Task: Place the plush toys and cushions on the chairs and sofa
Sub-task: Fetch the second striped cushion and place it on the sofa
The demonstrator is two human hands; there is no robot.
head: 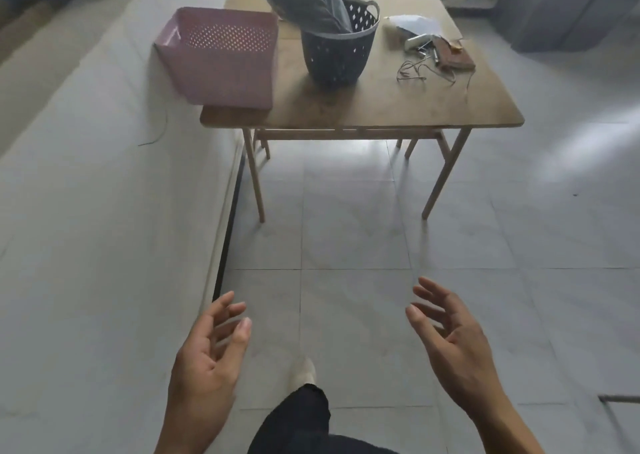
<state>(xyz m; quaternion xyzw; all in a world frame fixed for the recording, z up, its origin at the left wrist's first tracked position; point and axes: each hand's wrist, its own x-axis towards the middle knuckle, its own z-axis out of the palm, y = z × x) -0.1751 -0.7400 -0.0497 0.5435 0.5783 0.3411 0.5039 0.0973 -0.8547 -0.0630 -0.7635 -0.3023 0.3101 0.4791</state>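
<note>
The left hand (207,360) and right hand (453,336) are both empty, fingers loosely spread and palms turned toward each other, low in the near view above the floor (346,211). One shoe (304,372) shows between them, toe pointing at the table (381,107) further off.

The step in hand looks like the approach to fetch a soft item. The only candidate in view is a grey soft thing (308,0) standing in the dark basket (337,55) at the far middle of the table, its top cut off by the frame. Whether it is a plush toy or a cushion I cannot tell.

To do this well, lift it straight up with both hands so the light basket does not tip or slide. Mind the cable (415,71) lying loose to the right. The sofa (104,194) runs along the left, close by, so it is likely the nearest place to set the item down.

Counts:
- two hands, both empty
- two baskets, the dark one and a pink basket (221,62) left of it on the table's left edge, tilted
- one table
- one sofa
- one grey soft thing
- no chair plainly in view
</note>
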